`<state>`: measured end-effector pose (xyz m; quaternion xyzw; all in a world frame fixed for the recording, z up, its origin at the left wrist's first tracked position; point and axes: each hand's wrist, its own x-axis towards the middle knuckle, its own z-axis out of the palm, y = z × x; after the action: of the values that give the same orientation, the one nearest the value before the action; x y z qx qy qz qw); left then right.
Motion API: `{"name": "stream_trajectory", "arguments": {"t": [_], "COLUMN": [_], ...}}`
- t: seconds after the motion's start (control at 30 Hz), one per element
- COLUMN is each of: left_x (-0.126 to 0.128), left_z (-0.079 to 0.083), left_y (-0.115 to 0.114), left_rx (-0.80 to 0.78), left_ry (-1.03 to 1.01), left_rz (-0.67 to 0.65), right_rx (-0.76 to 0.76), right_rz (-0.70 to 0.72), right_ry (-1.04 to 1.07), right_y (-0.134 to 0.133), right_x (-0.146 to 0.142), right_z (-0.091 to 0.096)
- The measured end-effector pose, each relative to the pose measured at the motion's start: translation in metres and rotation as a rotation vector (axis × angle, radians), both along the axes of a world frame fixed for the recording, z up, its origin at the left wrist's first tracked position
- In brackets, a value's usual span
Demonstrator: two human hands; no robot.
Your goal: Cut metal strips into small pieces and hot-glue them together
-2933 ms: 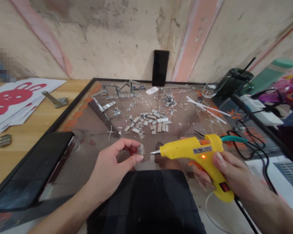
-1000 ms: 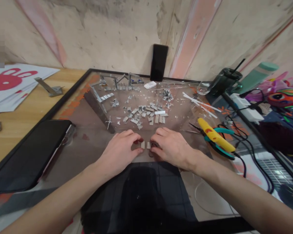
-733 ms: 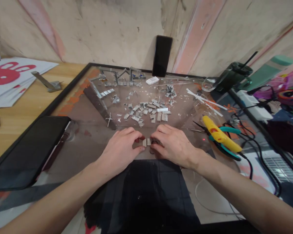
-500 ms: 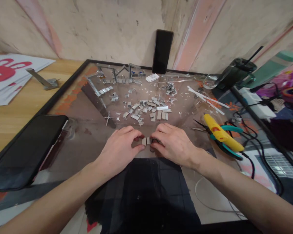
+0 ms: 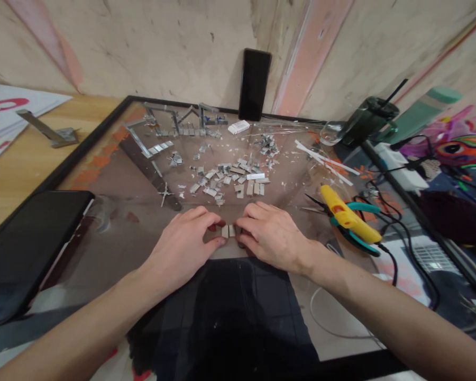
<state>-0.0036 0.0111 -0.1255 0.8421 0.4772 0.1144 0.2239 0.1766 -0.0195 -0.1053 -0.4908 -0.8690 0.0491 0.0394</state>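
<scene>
Beige is the left tile (image 5: 225,231) that the left hand (image 5: 186,235) is pinching from 9 o'clock; the right hand (image 5: 272,235) is gripping the right tile (image 5: 232,230) from 3 — neither is nearer. Between the hands, both long edges are running 6 to 12, facing closely — touching or not, I cannot tell. Loose rectangular pieces (image 5: 227,180) are lying toward 12, a yellow glue gun (image 5: 351,218) near 3.
</scene>
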Motion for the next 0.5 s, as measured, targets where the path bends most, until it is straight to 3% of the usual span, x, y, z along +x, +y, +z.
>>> {"name": "stream_trajectory", "arguments": {"t": [0.1, 0.2, 0.3, 0.33, 0.4, 0.5], "left_x": [0.000, 0.000, -0.001, -0.001, -0.001, -0.001], "left_z": [0.000, 0.000, -0.002, -0.003, -0.003, -0.003], "left_y": [0.000, 0.001, 0.001, 0.002, 0.002, 0.002], "left_rx": [-0.016, -0.027, -0.028, -0.026, -0.027, -0.050], "left_ry": [0.007, -0.006, -0.023, -0.026, -0.033, -0.035], "left_rz": [0.015, 0.020, 0.017, 0.016, 0.016, 0.026], "right_rx": [0.037, 0.153, 0.397, 0.404, 0.277, 0.128], "right_rz": [-0.006, -0.035, -0.358, -0.489, -0.692, -0.736], "right_ry": [0.035, 0.091, 0.131, 0.069, -0.093, -0.111], "right_y": [-0.007, -0.022, -0.039, -0.044, -0.054, -0.065], "right_x": [0.008, 0.038, 0.083, 0.098, 0.121, 0.139], "right_z": [0.018, 0.045, 0.061, 0.060, 0.051, 0.026]}}
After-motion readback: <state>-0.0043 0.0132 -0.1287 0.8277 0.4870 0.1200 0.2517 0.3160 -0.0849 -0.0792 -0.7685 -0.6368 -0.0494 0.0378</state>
